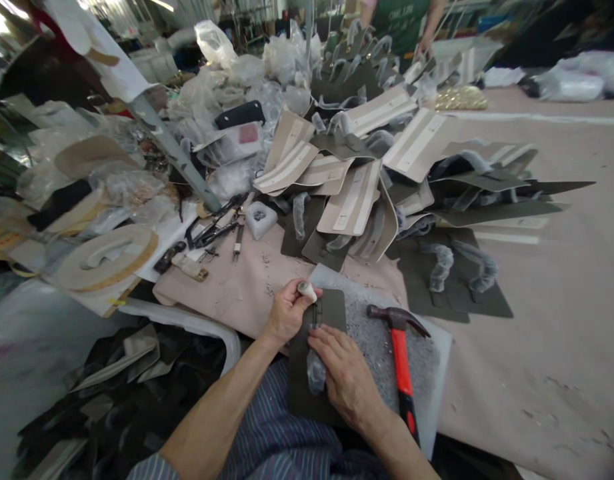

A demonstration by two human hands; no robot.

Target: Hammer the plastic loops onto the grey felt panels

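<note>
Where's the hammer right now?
In the head view, the red-handled hammer lies on the grey board, just right of the person's right hand.

Bright even light, glare upper left, warped wide-angle edges, soft shadows under hands (pixel 347 377)

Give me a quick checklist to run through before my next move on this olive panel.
1. The olive panel lies flat on the speckled grey board: ok.
2. The right hand is pressed flat on the panel: ok.
3. The left hand has a firm grip on the white-handled tool: ok.
4. The tool's tip is seated where it should be: cannot tell, the left hand hides it.
5. The red-handled hammer lies on the board beside the panel: ok.
6. The panel is free of loose items: not ok, a grey wrap lies on it by the right hand.
</note>
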